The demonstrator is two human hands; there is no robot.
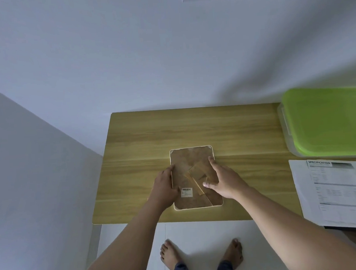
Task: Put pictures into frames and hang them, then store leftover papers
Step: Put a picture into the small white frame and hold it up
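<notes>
Two bare forearms reach up from the bottom of the frame. Between them, at the bottom centre, two bare feet point(201, 256) stand on a white tiled floor point(201, 231).

In the middle of the picture, a cream-rimmed rectangular picture frame point(192, 157) lies face down on a light wooden table point(193, 129), towards the table's near edge. Its brown fibreboard back faces up, with a folded brown stand and a small white barcode label point(186, 192).

The left hand point(164, 185) grips the picture frame's left rim, its fingers curled at the edge and its thumb near the label. The right hand point(221, 178) rests on the right side of the backing with its fingers fairly straight and spread and its thumb stretched towards the stand. It is flat on the board rather than clasping it.

At the right edge of the picture, a clear plastic storage box with a lime-green lid point(328, 121) sits on the table's far right corner. Just below it, a white printed paper sheet point(334, 190) headed "SPECIFICATION" lies overhanging the table's right end.

A pale wall point(127, 65) fills the upper half of the picture.
</notes>
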